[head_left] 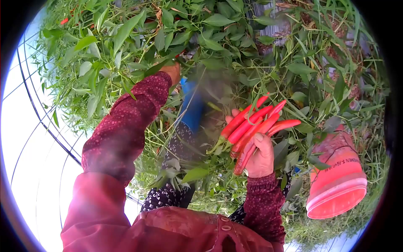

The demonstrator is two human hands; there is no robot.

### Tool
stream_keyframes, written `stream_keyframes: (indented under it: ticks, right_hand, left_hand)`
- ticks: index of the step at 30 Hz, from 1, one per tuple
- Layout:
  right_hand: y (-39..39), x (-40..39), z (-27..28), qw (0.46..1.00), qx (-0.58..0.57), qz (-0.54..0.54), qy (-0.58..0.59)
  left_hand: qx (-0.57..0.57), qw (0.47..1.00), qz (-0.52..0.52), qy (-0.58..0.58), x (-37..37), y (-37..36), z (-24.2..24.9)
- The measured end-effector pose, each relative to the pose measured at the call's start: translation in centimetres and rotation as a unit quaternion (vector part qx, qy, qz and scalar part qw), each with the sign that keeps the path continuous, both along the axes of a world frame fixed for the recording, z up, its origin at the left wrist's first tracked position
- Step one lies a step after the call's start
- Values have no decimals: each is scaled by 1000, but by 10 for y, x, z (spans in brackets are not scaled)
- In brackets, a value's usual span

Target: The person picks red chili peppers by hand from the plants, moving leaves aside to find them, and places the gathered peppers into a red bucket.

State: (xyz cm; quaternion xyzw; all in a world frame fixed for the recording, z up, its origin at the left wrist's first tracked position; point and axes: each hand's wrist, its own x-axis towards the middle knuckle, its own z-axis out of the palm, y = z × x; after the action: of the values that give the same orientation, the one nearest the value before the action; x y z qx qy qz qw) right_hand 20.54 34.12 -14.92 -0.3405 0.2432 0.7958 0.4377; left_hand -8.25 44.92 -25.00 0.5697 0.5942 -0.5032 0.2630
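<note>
A bunch of several long red chili peppers (254, 128) lies across my right hand (261, 157), with the thumb pressed over them and some fingertips showing on the far side. Green stems point to the left and the red tips to the upper right. My left hand (171, 72) reaches in among the leaves of a pepper plant (126, 54). Leaves cover most of its fingers, so whether it grips anything is hidden. A small bit of red shows just beyond that hand.
A pinkish-red bucket (336, 172) with dark lettering stands among the plants at the right, its mouth toward me. Below my left hand is a blue boot (193, 105) under patterned trousers (172, 185). Another red pepper (64, 21) hangs at the far upper left.
</note>
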Motion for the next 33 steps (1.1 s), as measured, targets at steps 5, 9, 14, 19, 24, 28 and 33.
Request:
stream_keyframes:
  ticks: [5, 9, 14, 19, 24, 28, 33]
  right_hand:
    - [1, 0, -2, 1000, -1, 8, -3]
    - [1, -3, -3, 1000, -9, 9, 1]
    - [-4, -5, -8, 1000, -5, 25, -3]
    - [-4, -6, -8, 1000, -14, 18, -2]
    - [-6, -6, -9, 1000, -13, 18, 0]
    - [-3, -5, -7, 1000, -11, 3, -2]
    - [0, -3, -4, 1000, -4, -14, 3]
  left_hand:
    - [-23, 997, -80, 2, -12, 2, -21]
    - [-22, 986, -154, -56, 1, 4, -31]
    - [51, 953, -300, -10, -6, 6, -54]
    - [19, 969, -246, 8, -38, 18, -88]
    - [-15, 986, -155, 66, -10, 32, -49]
    - [-17, 981, -192, 19, -22, 25, -21]
    - [118, 983, -100, -101, -49, -18, 34]
